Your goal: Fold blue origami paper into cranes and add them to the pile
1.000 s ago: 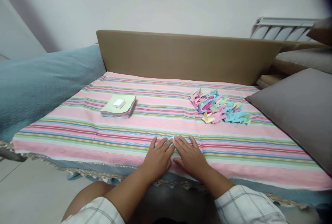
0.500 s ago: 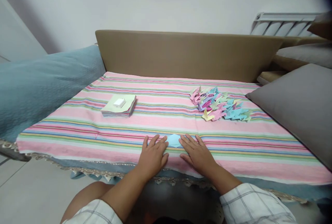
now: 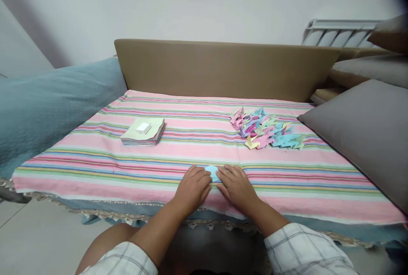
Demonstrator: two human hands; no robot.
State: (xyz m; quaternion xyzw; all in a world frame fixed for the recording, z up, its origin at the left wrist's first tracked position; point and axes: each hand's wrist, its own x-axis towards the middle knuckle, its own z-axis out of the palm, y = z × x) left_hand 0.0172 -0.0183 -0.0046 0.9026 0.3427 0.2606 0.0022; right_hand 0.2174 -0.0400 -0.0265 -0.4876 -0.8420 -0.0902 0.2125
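A small piece of light blue origami paper, folded, lies on the striped cloth near the front edge of the seat. My left hand has its fingers drawn together on the paper's left end. At the right end, the fingers of my right hand are bent over the paper and press on it. Only the paper's middle shows between my hands; both of its ends are hidden under my fingers.
Folded paper cranes in several colours lie in a group at the back right. A stack of square paper with a small white box on top sits at the left. A grey cushion leans at the right, and a brown backrest rises behind.
My fingers, spread and flat on the paper before, are now drawn together and bent at its ends. Less of the blue paper shows. The view has shifted slightly.
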